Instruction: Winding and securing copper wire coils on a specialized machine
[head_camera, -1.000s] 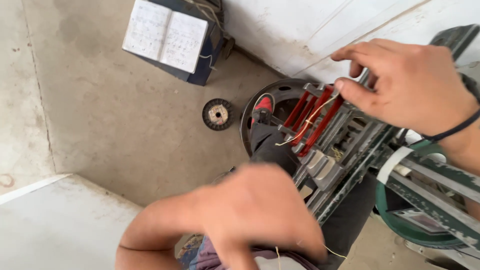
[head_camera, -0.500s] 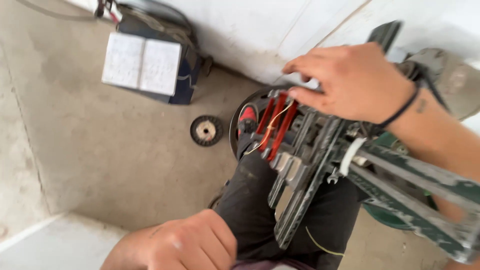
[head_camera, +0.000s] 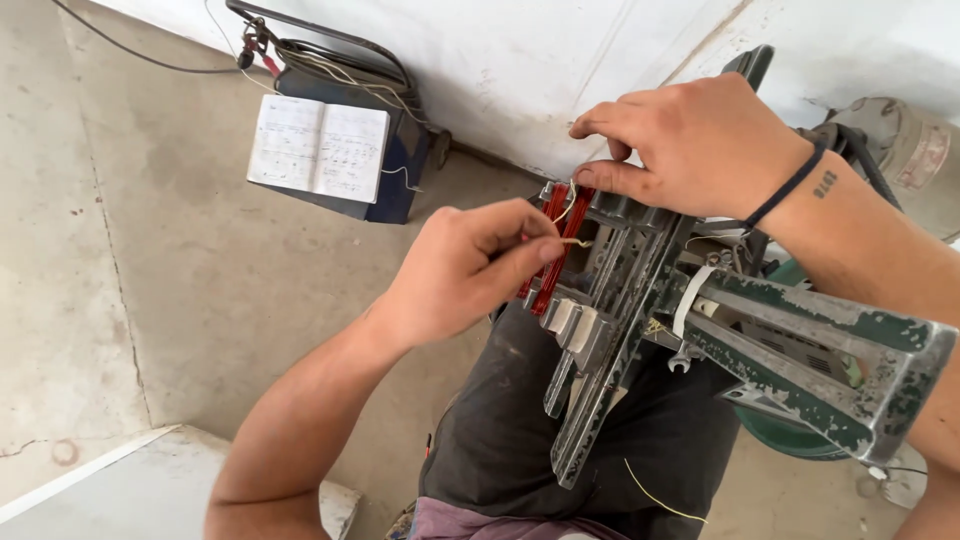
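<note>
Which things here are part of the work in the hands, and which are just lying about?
In the work:
- left hand, pinching a thin pale wire
- right hand, fingers at the frame's top
- red wire coil
- grey-green metal winding frame

Lying about:
- open notebook on a dark blue box
- cables by the wall
- loose yellow wire on the person's lap

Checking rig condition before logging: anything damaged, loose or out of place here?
Green paint on the metal frame is badly chipped, bare metal showing. A loose yellowish wire strand lies on the person's dark trousers. Both the left hand and right hand work the red wire coil.
</note>
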